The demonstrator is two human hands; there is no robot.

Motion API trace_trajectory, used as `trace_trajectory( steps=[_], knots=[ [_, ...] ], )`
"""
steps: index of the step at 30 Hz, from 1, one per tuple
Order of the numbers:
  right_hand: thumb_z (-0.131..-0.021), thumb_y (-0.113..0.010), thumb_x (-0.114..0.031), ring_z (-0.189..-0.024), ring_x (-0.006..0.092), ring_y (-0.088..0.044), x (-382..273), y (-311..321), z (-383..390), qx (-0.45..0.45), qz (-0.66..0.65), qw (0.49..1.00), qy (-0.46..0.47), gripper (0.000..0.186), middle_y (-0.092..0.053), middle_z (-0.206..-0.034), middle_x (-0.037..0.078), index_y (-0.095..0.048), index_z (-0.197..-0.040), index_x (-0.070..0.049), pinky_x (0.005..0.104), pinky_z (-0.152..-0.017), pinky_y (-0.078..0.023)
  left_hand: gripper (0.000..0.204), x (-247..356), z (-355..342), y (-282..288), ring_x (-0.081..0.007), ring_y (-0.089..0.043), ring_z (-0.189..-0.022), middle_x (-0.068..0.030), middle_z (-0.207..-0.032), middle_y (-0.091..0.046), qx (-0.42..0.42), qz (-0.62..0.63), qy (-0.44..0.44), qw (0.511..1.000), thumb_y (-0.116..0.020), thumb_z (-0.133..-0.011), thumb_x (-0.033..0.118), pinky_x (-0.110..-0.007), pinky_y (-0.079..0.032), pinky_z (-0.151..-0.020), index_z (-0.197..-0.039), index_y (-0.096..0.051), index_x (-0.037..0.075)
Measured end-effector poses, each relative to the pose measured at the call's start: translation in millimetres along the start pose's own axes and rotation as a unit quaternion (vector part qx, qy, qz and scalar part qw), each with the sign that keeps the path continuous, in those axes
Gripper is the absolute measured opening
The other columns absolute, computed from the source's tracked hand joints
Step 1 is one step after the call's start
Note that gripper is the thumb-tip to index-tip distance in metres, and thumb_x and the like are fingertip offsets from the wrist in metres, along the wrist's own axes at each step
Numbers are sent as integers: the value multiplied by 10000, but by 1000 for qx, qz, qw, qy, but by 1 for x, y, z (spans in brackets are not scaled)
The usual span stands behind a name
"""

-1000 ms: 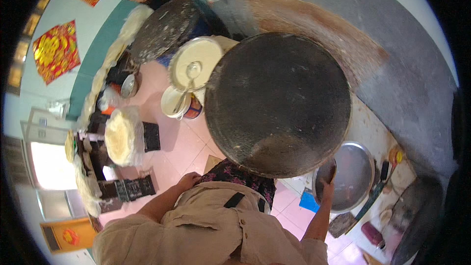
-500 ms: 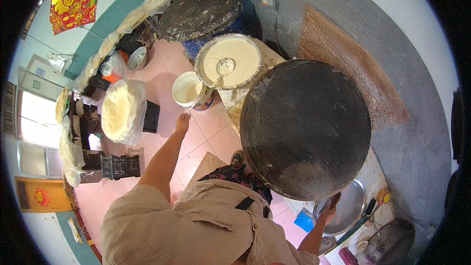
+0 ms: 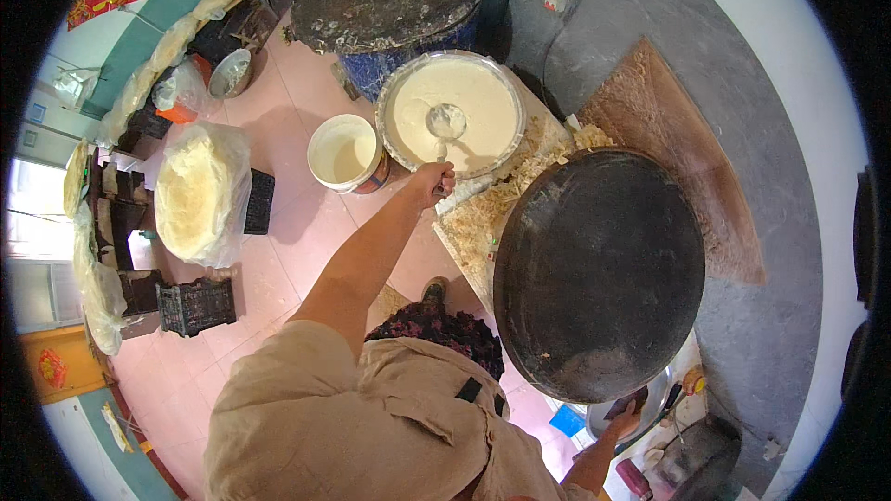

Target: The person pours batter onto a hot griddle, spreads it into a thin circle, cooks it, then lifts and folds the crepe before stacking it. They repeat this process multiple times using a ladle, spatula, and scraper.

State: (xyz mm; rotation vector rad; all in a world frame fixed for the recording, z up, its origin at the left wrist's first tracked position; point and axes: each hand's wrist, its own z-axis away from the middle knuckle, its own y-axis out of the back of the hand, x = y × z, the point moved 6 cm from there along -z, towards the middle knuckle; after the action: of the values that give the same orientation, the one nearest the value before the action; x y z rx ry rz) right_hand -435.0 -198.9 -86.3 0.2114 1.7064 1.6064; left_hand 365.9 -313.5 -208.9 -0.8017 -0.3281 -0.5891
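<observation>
My left hand (image 3: 434, 184) is closed round the handle of a metal ladle (image 3: 446, 121). The ladle's bowl rests in pale cream batter that fills a wide round basin (image 3: 386, 134). Just left of the basin, a white bucket (image 3: 320, 150) stands on the floor with some pale liquid inside. To the right is a large round black griddle (image 3: 599, 269), its surface bare. Past its near edge my right hand (image 3: 626, 422) grips a dark brown piece (image 3: 633, 400), too small to identify, over a round metal tray (image 3: 659, 396).
Crumbly tan flakes (image 3: 501, 193) lie on the counter between basin and griddle. A blue drum (image 3: 371, 70) with a dirty dark lid stands behind. On the left are a plastic-lined tub (image 3: 200, 195) and a black crate (image 3: 197, 306). A brown board (image 3: 687, 139) leans at the wall.
My left hand has moved forward and right, from beside the bucket to the ladle, and closed on its handle. My right hand stays by the metal tray. The whole view has shifted.
</observation>
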Motion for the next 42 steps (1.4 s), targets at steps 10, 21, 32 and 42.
trace_trajectory(
  steps=[10,21,32,42],
  knots=[
    [-889,-600,-356,-873,408,-647,-20,-1,13,26,-23,999,13,493,-692,-996,250,-650,-1080,96,454,-798,-481,314,136,131,-50,-430,-671,-838,-274,-871,-666,225,-720,-307,580,-585,-893,170,-531,-530,-716,-1133,-493,-11],
    [-902,-605,-342,-857,428,-651,-8,-4,17,11,69,997,31,446,-684,-989,255,-655,-1083,62,490,-748,-494,264,98,64,35,-302,-615,-684,-178,-845,-620,268,-734,-143,608,-536,-930,191,-426,-520,-587,-1105,-487,1],
    [-880,-636,-412,-836,443,-655,-24,5,45,18,158,987,-24,515,-688,-925,276,-683,-996,87,516,-744,-491,233,59,45,24,-41,-357,-459,22,-681,-433,26,116,86,989,-451,-1020,149,-169,-309,-358,-1219,-460,28],
    [-888,-629,-382,-847,420,-659,-41,18,40,41,67,996,30,522,-679,-981,288,-658,-1032,120,499,-744,-497,326,66,69,8,-32,-348,-455,20,-695,-439,-85,226,76,967,-371,-1059,210,-164,-315,-357,-1330,-402,29]
  ],
)
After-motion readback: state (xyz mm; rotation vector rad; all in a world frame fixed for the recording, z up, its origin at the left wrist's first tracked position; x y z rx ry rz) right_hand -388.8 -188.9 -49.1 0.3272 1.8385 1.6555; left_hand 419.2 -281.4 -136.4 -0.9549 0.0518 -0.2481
